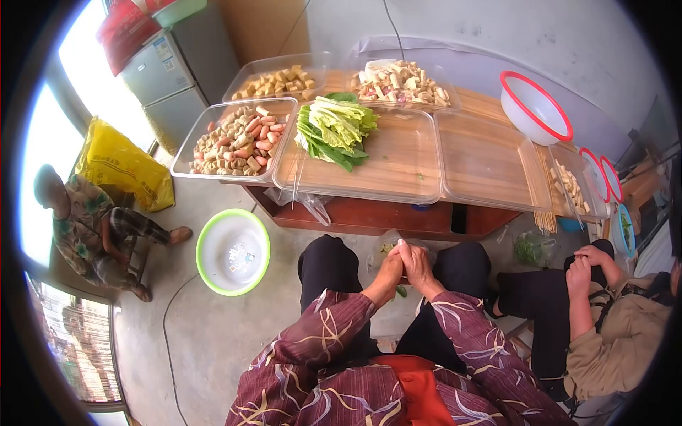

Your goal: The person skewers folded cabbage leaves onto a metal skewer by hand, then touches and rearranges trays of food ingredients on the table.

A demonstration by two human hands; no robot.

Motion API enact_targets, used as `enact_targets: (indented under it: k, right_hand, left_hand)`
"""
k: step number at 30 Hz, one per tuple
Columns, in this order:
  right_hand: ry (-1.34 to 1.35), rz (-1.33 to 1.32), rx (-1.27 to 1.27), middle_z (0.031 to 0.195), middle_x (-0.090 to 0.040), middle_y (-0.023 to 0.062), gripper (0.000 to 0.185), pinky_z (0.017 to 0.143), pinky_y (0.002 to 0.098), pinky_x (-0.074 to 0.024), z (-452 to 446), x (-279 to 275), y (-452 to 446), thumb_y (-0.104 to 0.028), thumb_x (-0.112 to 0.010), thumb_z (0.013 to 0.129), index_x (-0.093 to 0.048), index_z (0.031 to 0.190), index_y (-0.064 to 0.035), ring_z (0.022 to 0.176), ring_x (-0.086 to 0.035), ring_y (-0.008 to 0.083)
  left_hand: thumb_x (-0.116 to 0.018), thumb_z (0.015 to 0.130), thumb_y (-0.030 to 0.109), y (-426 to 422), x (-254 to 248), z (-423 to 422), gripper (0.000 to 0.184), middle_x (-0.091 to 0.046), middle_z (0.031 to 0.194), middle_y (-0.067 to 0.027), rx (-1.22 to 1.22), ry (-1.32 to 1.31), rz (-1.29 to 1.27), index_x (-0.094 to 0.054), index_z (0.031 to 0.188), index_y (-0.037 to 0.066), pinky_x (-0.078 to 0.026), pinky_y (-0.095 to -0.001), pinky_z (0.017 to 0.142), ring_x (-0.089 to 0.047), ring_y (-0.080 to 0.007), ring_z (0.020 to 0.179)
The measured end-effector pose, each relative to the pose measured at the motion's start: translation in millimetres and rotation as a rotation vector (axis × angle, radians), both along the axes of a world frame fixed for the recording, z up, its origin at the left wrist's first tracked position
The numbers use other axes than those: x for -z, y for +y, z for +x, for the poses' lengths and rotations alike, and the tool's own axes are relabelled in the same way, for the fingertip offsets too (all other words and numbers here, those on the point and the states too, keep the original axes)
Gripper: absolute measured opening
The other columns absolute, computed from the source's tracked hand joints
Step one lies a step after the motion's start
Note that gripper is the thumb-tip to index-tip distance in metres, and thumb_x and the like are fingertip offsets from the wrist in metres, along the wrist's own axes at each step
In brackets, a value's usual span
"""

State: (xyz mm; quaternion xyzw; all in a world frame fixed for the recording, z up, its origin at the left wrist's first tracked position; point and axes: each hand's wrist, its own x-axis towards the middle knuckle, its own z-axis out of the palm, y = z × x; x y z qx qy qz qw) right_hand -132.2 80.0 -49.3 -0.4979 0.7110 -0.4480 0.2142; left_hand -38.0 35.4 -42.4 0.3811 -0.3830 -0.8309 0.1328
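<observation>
My left hand (386,279) and my right hand (419,268) are pressed together between my knees, fingers closed. Whatever lies between them, if anything, is hidden. Just behind them a clear plastic bag (374,259) shows bits of green, and a green leaf (401,291) appears below my hands. On the table ahead, leafy green lettuce (337,128) lies in a clear tray (398,160). Some thin skewers stand against that tray's left side.
Left of the lettuce, a tray holds sausages and rolled pieces (241,142). Two trays of cut food stand behind. Skewers (543,192) and a red-rimmed bowl (536,110) are rightward. A green-rimmed basin (233,252) stands on the floor. People sit left and right.
</observation>
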Motion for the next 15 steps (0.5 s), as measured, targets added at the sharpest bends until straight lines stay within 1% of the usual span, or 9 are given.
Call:
enact_targets:
  k: [5,7,10,15]
  right_hand:
    - [-0.008,0.018,0.003,0.075,-0.067,0.018,0.054,0.071,0.0417,-0.0493,1,-2,0,-0.034,-0.03,0.101,-0.069,0.077,-0.0035,0.073,-0.065,0.0363]
    - [-0.035,0.019,0.007,0.075,-0.067,0.018,0.054,0.071,0.0419,-0.0494,2,-5,-1,-0.034,-0.03,0.101,-0.068,0.078,-0.0034,0.072,-0.065,0.0365]
    - [-0.063,0.024,-0.007,0.074,-0.067,0.0178,0.054,0.071,0.0421,-0.0495,2,-4,0,-0.034,-0.029,0.101,-0.068,0.079,-0.0034,0.073,-0.065,0.0365]
    - [0.012,-0.016,-0.007,0.076,-0.067,0.0179,0.055,0.073,0.0416,-0.0491,3,-6,-1,-0.033,-0.03,0.1,-0.068,0.076,-0.0021,0.076,-0.066,0.036]
  left_hand:
    - [-0.041,0.099,0.033,-2,4,0,0.027,-0.066,0.101,-0.0041,0.008,0.024,-0.009,-0.058,0.112,0.017,-0.054,-0.0385,0.066,-0.064,-0.019,0.086]
    - [-0.038,0.101,0.032,-4,-1,2,0.029,-0.064,0.105,-0.0054,0.078,0.028,-0.018,-0.055,0.117,0.015,-0.052,-0.0352,0.071,-0.063,-0.0184,0.088]
    - [-0.038,0.101,0.031,-2,-6,2,0.029,-0.065,0.103,-0.0061,0.044,0.027,-0.025,-0.057,0.115,0.014,-0.052,-0.0351,0.069,-0.063,-0.0184,0.087]
    - [-0.039,0.1,0.031,-2,-11,2,0.03,-0.066,0.1,-0.0076,0.019,-0.009,-0.01,-0.06,0.112,0.012,-0.052,-0.0363,0.066,-0.063,-0.0194,0.086]
